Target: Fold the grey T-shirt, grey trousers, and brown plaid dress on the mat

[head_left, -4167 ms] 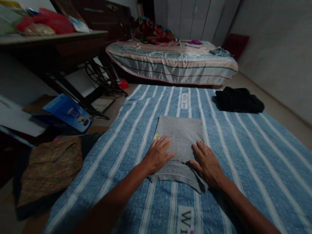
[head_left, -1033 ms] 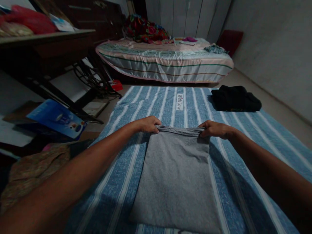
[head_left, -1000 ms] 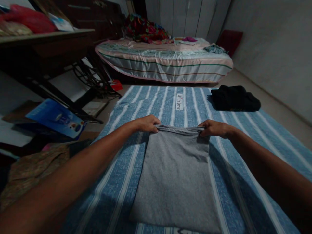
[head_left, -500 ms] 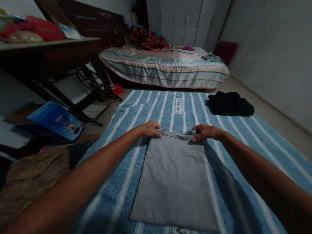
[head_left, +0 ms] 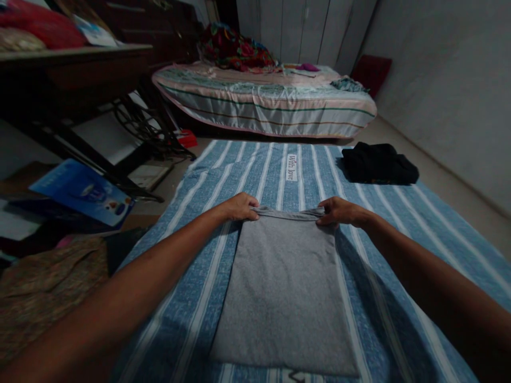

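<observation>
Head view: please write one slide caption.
Left hand and right hand hold gray cloth by its far edge on a striped sheet.

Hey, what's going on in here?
Someone's left hand and right hand are holding a flat, rectangular piece of grey cloth, each near one end of its far edge. The rest of it lies spread on a blue sheet with white stripes. A lumpy bundle of black cloth sits farther off to the right, with neither hand touching it.

Bare slim forearms, bare fingers
</observation>
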The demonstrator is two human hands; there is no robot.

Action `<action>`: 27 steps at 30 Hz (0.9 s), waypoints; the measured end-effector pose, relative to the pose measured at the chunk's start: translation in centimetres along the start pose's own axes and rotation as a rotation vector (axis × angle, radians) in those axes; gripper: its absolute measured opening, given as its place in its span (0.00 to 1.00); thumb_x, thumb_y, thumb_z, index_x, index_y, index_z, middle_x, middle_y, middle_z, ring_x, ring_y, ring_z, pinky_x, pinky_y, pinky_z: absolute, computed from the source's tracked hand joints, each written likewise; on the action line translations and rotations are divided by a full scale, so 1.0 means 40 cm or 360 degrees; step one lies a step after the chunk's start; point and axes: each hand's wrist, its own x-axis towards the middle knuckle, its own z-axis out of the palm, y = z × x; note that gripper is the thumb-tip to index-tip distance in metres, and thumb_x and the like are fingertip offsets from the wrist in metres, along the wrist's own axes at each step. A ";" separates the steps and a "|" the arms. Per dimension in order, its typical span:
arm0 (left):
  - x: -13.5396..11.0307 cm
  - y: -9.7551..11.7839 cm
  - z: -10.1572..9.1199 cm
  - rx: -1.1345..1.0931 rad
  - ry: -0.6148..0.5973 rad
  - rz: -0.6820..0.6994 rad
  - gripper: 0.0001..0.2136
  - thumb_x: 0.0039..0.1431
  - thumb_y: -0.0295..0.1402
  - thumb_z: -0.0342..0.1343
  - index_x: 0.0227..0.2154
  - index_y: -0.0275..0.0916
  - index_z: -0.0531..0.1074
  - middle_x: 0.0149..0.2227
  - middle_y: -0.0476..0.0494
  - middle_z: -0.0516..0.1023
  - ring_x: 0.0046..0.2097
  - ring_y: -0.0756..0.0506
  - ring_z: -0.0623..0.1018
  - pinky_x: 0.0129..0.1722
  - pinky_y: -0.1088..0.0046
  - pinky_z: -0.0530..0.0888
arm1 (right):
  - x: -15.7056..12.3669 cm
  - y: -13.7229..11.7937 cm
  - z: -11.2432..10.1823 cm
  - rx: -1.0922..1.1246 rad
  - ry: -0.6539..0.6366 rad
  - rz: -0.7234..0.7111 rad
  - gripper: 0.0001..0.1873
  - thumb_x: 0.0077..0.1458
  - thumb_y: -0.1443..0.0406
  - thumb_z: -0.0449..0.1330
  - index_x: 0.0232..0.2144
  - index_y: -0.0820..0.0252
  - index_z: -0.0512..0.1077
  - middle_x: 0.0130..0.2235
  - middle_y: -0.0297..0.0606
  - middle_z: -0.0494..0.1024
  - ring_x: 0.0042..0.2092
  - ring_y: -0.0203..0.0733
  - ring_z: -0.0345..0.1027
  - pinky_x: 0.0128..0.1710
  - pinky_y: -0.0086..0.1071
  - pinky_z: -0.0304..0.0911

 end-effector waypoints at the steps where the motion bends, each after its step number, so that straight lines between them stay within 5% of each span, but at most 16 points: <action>1: -0.007 0.004 -0.002 -0.0005 0.0019 0.0010 0.12 0.37 0.37 0.58 0.27 0.35 0.74 0.23 0.52 0.70 0.30 0.47 0.70 0.31 0.73 0.62 | -0.009 -0.006 0.000 -0.0013 0.0016 -0.0033 0.16 0.37 0.59 0.68 0.28 0.63 0.73 0.25 0.33 0.74 0.27 0.35 0.67 0.23 0.26 0.61; 9: -0.089 0.065 -0.003 0.0126 0.0176 0.0167 0.12 0.43 0.37 0.55 0.28 0.35 0.73 0.26 0.51 0.72 0.31 0.47 0.72 0.31 0.75 0.65 | -0.089 -0.057 0.002 -0.0423 0.0189 -0.0269 0.11 0.43 0.60 0.63 0.28 0.62 0.73 0.23 0.31 0.70 0.27 0.35 0.63 0.25 0.27 0.56; 16: -0.305 0.128 0.025 0.0460 0.0409 0.0653 0.09 0.58 0.33 0.48 0.34 0.37 0.73 0.32 0.47 0.77 0.34 0.49 0.75 0.36 0.74 0.69 | -0.322 -0.065 0.113 -0.0850 0.0444 -0.0597 0.07 0.56 0.63 0.55 0.33 0.59 0.72 0.27 0.35 0.75 0.27 0.36 0.66 0.27 0.28 0.58; 21: -0.470 0.104 0.146 0.0696 0.0535 0.1056 0.10 0.60 0.27 0.47 0.39 0.42 0.72 0.34 0.44 0.78 0.37 0.45 0.76 0.41 0.68 0.72 | -0.454 0.015 0.267 -0.1231 0.0699 -0.1139 0.13 0.61 0.72 0.47 0.36 0.57 0.70 0.33 0.39 0.78 0.32 0.39 0.71 0.33 0.32 0.66; 27: -0.563 0.075 0.310 0.0891 0.0664 0.1057 0.12 0.61 0.22 0.45 0.34 0.40 0.73 0.32 0.43 0.78 0.34 0.47 0.76 0.41 0.66 0.74 | -0.492 0.094 0.397 -0.1523 0.0785 -0.1365 0.15 0.61 0.76 0.45 0.40 0.62 0.69 0.41 0.44 0.79 0.44 0.45 0.73 0.43 0.38 0.70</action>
